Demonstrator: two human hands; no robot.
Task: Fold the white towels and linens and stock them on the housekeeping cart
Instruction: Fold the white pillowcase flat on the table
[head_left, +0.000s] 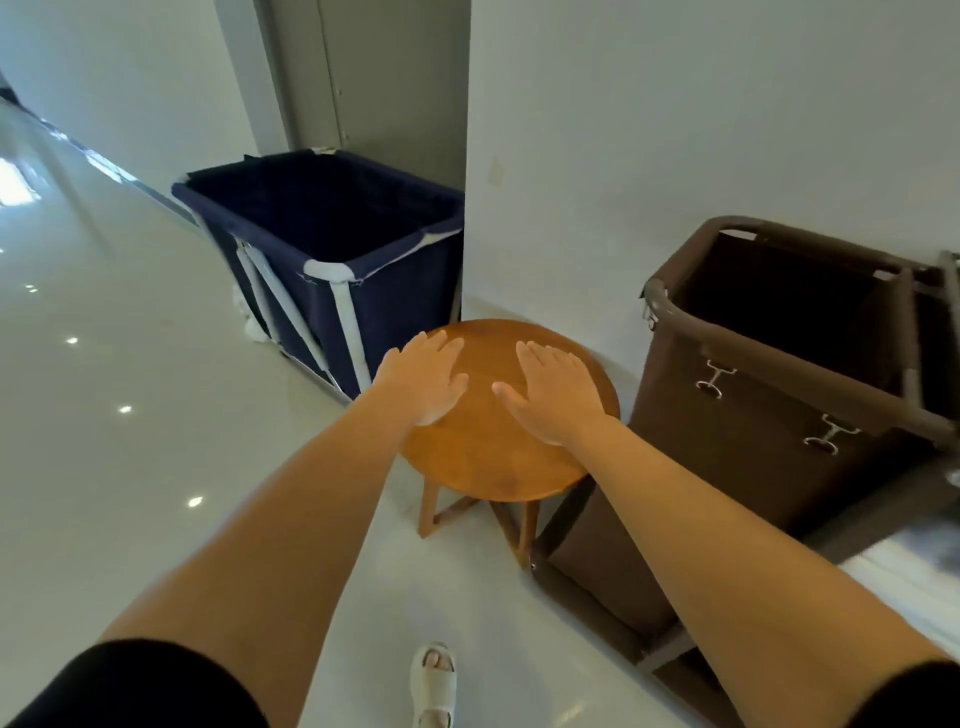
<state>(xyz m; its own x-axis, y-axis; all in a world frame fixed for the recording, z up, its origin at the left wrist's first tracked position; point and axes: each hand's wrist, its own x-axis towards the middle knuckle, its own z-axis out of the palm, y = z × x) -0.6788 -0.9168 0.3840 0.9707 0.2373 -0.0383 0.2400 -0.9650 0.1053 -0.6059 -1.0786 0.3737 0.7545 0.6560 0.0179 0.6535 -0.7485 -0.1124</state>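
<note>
Head view: left hand (423, 379) and right hand (553, 397) rest flat, fingers straight, empty, on the round desk (493, 467); folding apparently not begun, so next fetch a towel.

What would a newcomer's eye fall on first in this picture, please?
Probably the left hand and right hand, fingers straight, spread over the round wooden table at the centre. Then the dark blue laundry bin behind it on the left, and the brown cart on the right.
</note>
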